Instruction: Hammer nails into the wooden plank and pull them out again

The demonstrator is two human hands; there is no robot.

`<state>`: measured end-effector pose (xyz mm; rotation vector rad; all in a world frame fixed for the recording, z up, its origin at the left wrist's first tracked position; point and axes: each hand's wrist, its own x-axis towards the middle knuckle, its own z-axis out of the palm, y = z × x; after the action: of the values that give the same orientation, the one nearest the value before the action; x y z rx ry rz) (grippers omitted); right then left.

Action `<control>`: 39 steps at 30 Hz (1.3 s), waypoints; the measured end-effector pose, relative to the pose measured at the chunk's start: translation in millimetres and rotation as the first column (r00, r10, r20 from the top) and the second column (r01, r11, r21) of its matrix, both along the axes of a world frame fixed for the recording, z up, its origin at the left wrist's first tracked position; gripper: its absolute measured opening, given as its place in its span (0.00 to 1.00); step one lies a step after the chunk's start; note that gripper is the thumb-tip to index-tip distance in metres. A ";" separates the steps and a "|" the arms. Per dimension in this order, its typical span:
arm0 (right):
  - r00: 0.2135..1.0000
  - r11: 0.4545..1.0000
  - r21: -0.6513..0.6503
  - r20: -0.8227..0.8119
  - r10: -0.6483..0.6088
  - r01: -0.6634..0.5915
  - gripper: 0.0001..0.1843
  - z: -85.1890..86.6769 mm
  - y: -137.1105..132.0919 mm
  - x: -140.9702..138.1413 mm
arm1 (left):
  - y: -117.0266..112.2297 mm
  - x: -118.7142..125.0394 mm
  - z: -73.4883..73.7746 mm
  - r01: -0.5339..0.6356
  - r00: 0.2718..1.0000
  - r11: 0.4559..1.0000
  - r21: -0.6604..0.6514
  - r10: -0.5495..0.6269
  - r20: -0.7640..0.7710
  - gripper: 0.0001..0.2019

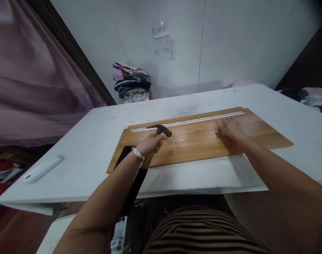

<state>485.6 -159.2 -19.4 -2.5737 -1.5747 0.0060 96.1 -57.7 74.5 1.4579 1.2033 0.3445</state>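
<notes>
My left hand (150, 144), a silver bracelet on its wrist, is closed round the upper handle of a claw hammer (159, 129), just below the rusty head. The hammer's black grip slants down past the table's front edge. Beneath lies a wood-grain board (203, 150) with a row of small nails or holes (184, 141) along its middle. Two thin silvery strips (187, 122) run along its far side. Over the board's right part is my right hand (228, 128), smeared by motion, so its fingers and anything in them cannot be made out.
The board rests on a white table (79, 141). A dark flat piece (125, 155) lies at the board's left end. Further left is a white long-handled object (43, 170). Folded cloths (131, 83) are stacked by the wall, and a pinkish curtain (39, 70) hangs at left.
</notes>
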 end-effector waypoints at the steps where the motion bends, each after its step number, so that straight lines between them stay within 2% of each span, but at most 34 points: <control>1: 0.994 0.994 -0.039 -0.037 -0.101 0.099 0.25 -7.1 -3.0 7.0 | -0.3 0.4 -1.0 -0.001 0.999 1.000 0.013 0.001 -0.033 0.18; 4: 0.988 0.988 0.000 -0.041 -0.151 0.152 0.29 -24.6 -11.4 11.8 | -1.2 3.3 -6.5 0.003 0.995 0.999 0.049 0.002 -0.095 0.18; 7: 0.990 0.990 0.032 -0.036 -0.136 0.137 0.30 -32.0 -14.2 9.3 | -2.5 8.5 -14.2 0.016 0.994 0.997 0.073 -0.008 -0.109 0.18; 17: 0.988 0.987 0.074 -0.066 -0.140 0.145 0.27 -29.4 -11.9 9.3 | -6.8 24.7 -36.1 0.112 0.976 0.982 0.152 -0.080 -0.203 0.19; 24: 0.984 0.983 0.098 -0.103 -0.144 0.154 0.26 -28.9 -10.9 9.7 | -2.8 27.7 -51.5 0.068 0.978 0.988 0.137 -0.038 -0.206 0.18; 29: 0.984 0.985 0.084 -0.111 -0.143 0.152 0.27 -28.4 -11.2 9.6 | -1.3 28.3 -51.5 0.096 0.970 0.986 0.135 -0.063 -0.235 0.16; 39: 0.985 0.985 0.095 -0.107 -0.136 0.146 0.27 -28.8 -11.0 8.8 | -0.3 27.6 -37.0 0.084 0.975 0.987 0.135 -0.053 -0.215 0.17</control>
<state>494.4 -170.3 -48.2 -2.5559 -1.3203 0.0394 123.7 -58.0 37.5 1.6904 1.3149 0.2367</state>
